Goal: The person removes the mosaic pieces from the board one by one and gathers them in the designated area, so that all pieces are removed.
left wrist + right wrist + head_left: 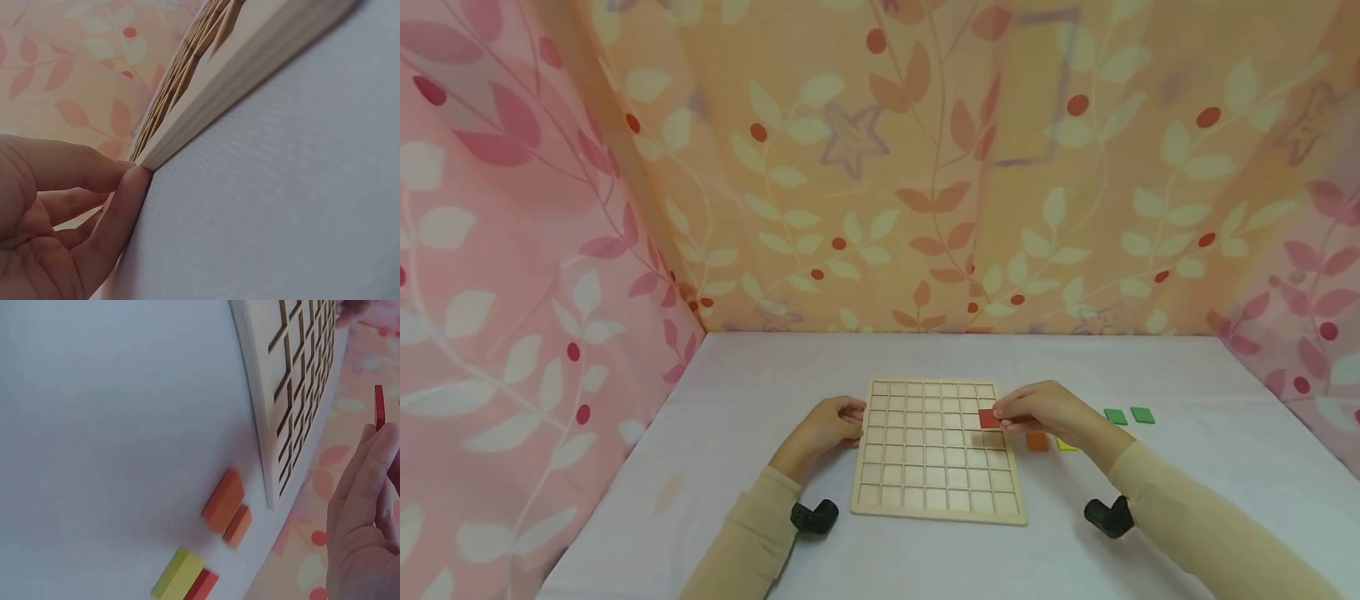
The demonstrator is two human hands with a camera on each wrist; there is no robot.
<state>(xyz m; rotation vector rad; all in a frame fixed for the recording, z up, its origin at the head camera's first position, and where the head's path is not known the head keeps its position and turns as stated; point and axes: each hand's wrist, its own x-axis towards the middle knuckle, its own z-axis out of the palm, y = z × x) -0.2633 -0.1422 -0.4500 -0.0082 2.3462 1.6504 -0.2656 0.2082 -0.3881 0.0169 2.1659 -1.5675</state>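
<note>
A pale wooden grid board [937,457] with rows of square recesses lies flat on the table. At its left edge is my left hand [823,429]; in the left wrist view the thumb and a fingertip hold the board's edge, with the other fingers curled. My right hand [1041,408] pinches a thin red square tile [989,418] above the right side of the board. The right wrist view shows the red tile [379,406] edge-on, upright at the fingertips and apart from the board [265,425].
Right of the board lie an orange tile [1037,442] and a yellow tile [1066,445], partly under my right arm. Two green tiles [1129,415] lie farther right. In the right wrist view another red tile [201,585] lies beside the yellow one. Patterned curtains [925,167] surround the white table [760,367].
</note>
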